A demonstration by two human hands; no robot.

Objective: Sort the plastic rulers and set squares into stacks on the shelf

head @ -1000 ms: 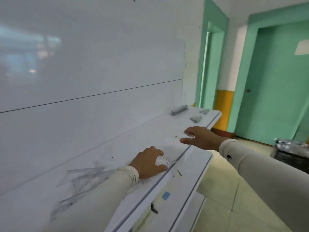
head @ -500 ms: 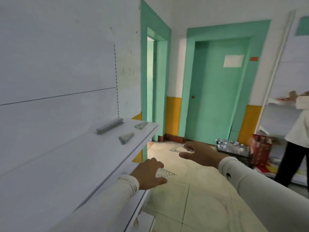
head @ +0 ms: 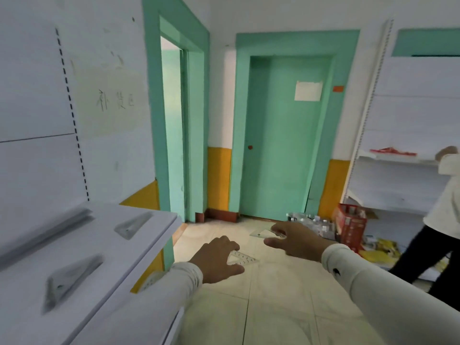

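The left hand (head: 219,260) pinches a clear set square (head: 242,258) at lower centre; the right hand (head: 293,239) pinches another (head: 263,232). Both look light, thin, stiff and slippery, so gripping near an edge seems best.

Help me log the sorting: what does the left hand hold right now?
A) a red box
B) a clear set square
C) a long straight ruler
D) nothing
B: the left hand grips a clear set square, its printed triangular corner sticking out past the fingers.
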